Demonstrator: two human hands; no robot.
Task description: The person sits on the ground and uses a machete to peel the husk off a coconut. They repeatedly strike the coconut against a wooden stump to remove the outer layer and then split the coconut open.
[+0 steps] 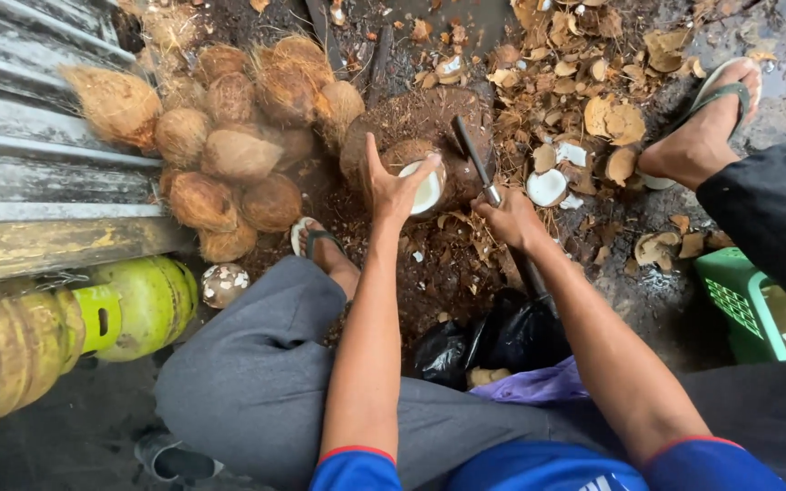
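Observation:
My left hand [396,185] holds a partly peeled coconut [422,182] with white flesh showing, pressing it on a brown wooden chopping block [416,118]. My right hand [511,218] grips the handle of a long dark knife [473,156] whose blade points up over the block, just right of the coconut. Both forearms reach forward from blue sleeves with red trim.
A pile of brown husked coconuts [229,145] lies at the left beside corrugated metal sheeting [29,109]. A green gas cylinder [75,318] lies lower left. Shell fragments [584,100] and white pieces litter the right. A green crate [739,295], black bags [493,341], and sandalled feet are near.

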